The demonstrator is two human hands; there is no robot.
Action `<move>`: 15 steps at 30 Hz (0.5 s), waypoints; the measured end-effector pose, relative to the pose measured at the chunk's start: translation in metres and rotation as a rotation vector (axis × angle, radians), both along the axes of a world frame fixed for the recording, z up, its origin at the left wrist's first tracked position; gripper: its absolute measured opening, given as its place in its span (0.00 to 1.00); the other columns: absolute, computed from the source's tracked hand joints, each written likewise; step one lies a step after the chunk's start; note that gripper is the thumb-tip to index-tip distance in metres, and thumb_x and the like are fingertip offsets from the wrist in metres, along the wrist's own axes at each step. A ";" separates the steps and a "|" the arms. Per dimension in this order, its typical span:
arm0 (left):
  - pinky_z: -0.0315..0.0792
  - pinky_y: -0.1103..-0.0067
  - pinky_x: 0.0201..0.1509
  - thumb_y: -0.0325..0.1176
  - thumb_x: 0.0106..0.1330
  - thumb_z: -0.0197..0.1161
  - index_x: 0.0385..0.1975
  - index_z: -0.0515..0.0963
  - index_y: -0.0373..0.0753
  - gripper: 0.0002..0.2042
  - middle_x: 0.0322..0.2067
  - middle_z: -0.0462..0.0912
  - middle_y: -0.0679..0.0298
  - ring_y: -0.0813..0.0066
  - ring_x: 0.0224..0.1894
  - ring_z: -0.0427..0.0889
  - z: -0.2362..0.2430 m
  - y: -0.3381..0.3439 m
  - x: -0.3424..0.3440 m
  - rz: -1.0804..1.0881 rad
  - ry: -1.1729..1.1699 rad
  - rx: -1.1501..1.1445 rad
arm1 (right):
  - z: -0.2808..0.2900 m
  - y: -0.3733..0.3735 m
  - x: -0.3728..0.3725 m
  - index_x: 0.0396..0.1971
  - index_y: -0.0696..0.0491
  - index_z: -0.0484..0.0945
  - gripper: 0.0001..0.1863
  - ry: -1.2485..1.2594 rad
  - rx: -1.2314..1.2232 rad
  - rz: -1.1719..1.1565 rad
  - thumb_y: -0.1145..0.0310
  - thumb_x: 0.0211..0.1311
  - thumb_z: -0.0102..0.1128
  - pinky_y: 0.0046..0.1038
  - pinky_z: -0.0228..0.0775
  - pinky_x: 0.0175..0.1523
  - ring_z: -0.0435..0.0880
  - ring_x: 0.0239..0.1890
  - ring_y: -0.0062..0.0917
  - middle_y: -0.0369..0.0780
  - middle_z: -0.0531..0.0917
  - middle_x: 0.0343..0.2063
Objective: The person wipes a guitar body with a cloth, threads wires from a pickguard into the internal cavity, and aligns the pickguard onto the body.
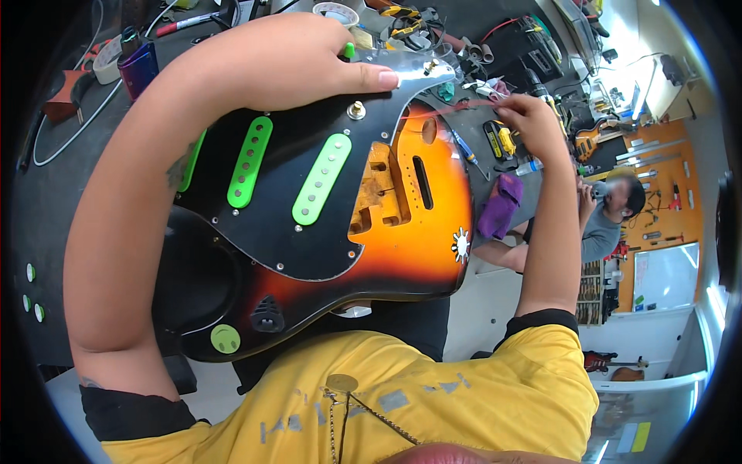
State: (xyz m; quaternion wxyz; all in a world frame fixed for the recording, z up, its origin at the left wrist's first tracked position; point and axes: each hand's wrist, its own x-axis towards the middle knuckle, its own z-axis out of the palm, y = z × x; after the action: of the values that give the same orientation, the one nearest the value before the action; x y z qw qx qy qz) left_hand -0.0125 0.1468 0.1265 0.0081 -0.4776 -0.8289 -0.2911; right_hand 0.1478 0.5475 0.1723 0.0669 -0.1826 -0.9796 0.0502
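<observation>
"Table (46, 209) is carrying three small round caps (39, 312) at far left. What is lying next?"

"A black pickguard (286, 147) with green pickups (251, 162) is lying face up across the guitar body (417, 263), leaving the cavity (379, 185) showing at its right."

"And the left hand (332, 62)?"

"Its thumb is resting on the metal plate (410, 72). Its fingers are hiding from view, so we are not seeing whether that grip is closed underneath."

"Continuing rightward?"

"A thin reddish strand (452, 110) is stretching from near the pickguard's edge, past a blue screwdriver (466, 147), to the right hand (525, 116), whose fingertips are pinching it. The strand's left end is blurring."

"Recommendations?"

"In my judgement, the left thumb should be steadying the plate without pressing the pickguard askew. The right hand should be drawing gently, guiding the strand clear of edges; jerking would be risking a snag. Sliding the pickguard would be risking scratches, so lifting is looking safer."
</observation>
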 end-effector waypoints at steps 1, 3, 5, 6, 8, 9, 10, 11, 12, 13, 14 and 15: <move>0.83 0.73 0.42 0.69 0.75 0.60 0.49 0.89 0.31 0.38 0.34 0.90 0.52 0.63 0.35 0.93 0.002 -0.001 -0.002 0.000 -0.035 -0.001 | -0.008 -0.002 -0.007 0.48 0.58 0.91 0.11 0.049 -0.271 0.078 0.70 0.71 0.71 0.28 0.82 0.47 0.90 0.36 0.21 0.39 0.92 0.35; 0.83 0.74 0.43 0.68 0.75 0.61 0.49 0.89 0.30 0.37 0.34 0.91 0.53 0.64 0.36 0.93 -0.002 -0.004 -0.002 0.027 -0.049 0.032 | -0.021 -0.046 -0.030 0.49 0.60 0.91 0.11 0.113 -0.542 0.193 0.71 0.72 0.71 0.26 0.83 0.48 0.91 0.38 0.20 0.38 0.92 0.37; 0.83 0.74 0.44 0.68 0.75 0.62 0.50 0.88 0.30 0.37 0.34 0.91 0.52 0.64 0.37 0.93 0.000 -0.003 -0.005 0.017 -0.094 -0.004 | -0.036 -0.080 -0.046 0.51 0.61 0.89 0.11 0.134 -0.666 0.268 0.74 0.72 0.71 0.26 0.85 0.49 0.92 0.39 0.23 0.41 0.92 0.39; 0.83 0.74 0.44 0.68 0.75 0.62 0.51 0.88 0.29 0.38 0.34 0.90 0.52 0.64 0.37 0.92 0.002 -0.003 -0.006 0.024 -0.136 -0.051 | -0.046 -0.085 -0.054 0.49 0.61 0.89 0.10 0.108 -0.708 0.319 0.75 0.71 0.71 0.26 0.86 0.46 0.92 0.38 0.23 0.41 0.92 0.39; 0.83 0.76 0.43 0.67 0.74 0.63 0.51 0.88 0.29 0.37 0.34 0.90 0.53 0.67 0.37 0.92 0.003 -0.003 -0.004 0.041 -0.108 -0.030 | -0.045 -0.116 -0.058 0.46 0.60 0.90 0.08 -0.053 -0.761 0.311 0.75 0.72 0.71 0.23 0.83 0.37 0.90 0.33 0.18 0.38 0.93 0.35; 0.82 0.76 0.42 0.67 0.75 0.63 0.50 0.88 0.29 0.37 0.33 0.90 0.53 0.68 0.36 0.92 0.006 -0.003 -0.004 0.018 -0.138 -0.042 | -0.046 -0.120 -0.057 0.49 0.57 0.90 0.10 -0.113 -0.690 0.305 0.73 0.71 0.72 0.24 0.82 0.37 0.90 0.35 0.17 0.36 0.93 0.37; 0.82 0.77 0.41 0.67 0.75 0.63 0.49 0.87 0.29 0.36 0.33 0.90 0.54 0.69 0.36 0.92 0.007 -0.004 -0.003 0.001 -0.172 -0.052 | -0.047 -0.124 -0.056 0.51 0.55 0.90 0.12 -0.177 -0.619 0.303 0.72 0.70 0.74 0.25 0.82 0.37 0.89 0.36 0.17 0.34 0.93 0.39; 0.82 0.77 0.41 0.67 0.75 0.63 0.49 0.87 0.29 0.36 0.33 0.90 0.54 0.69 0.36 0.92 0.006 -0.004 -0.004 0.003 -0.171 -0.052 | -0.045 -0.129 -0.054 0.51 0.55 0.90 0.12 -0.178 -0.618 0.306 0.72 0.70 0.74 0.25 0.82 0.37 0.89 0.36 0.17 0.34 0.93 0.39; 0.81 0.78 0.39 0.66 0.75 0.63 0.48 0.87 0.29 0.36 0.32 0.89 0.55 0.70 0.35 0.91 0.005 -0.003 -0.006 0.021 -0.131 -0.060 | -0.043 -0.136 -0.053 0.50 0.54 0.90 0.12 -0.175 -0.527 0.326 0.73 0.69 0.74 0.25 0.82 0.37 0.89 0.36 0.17 0.34 0.93 0.38; 0.80 0.79 0.38 0.66 0.75 0.64 0.47 0.87 0.30 0.35 0.32 0.89 0.56 0.71 0.33 0.91 0.004 -0.001 -0.006 0.031 -0.092 -0.065 | -0.040 -0.139 -0.050 0.49 0.54 0.90 0.11 -0.172 -0.434 0.338 0.73 0.68 0.75 0.25 0.81 0.36 0.89 0.35 0.17 0.35 0.93 0.37; 0.80 0.79 0.38 0.66 0.75 0.64 0.47 0.87 0.30 0.35 0.32 0.89 0.56 0.71 0.33 0.91 0.006 -0.002 -0.006 0.026 -0.093 -0.063 | -0.039 -0.141 -0.051 0.49 0.54 0.90 0.11 -0.172 -0.432 0.333 0.73 0.68 0.75 0.25 0.81 0.36 0.89 0.35 0.17 0.35 0.93 0.37; 0.80 0.79 0.38 0.66 0.75 0.64 0.47 0.87 0.30 0.35 0.31 0.89 0.57 0.71 0.33 0.91 0.008 -0.004 -0.006 0.015 -0.139 -0.068 | -0.039 -0.142 -0.053 0.49 0.54 0.89 0.11 -0.183 -0.348 0.409 0.73 0.68 0.74 0.26 0.82 0.37 0.90 0.35 0.19 0.37 0.93 0.36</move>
State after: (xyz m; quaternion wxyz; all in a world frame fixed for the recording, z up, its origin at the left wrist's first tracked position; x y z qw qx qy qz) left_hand -0.0180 0.1431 0.1347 -0.0634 -0.4499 -0.8405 -0.2950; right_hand 0.0952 0.4052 0.1333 -0.0658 0.0062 -0.9748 0.2132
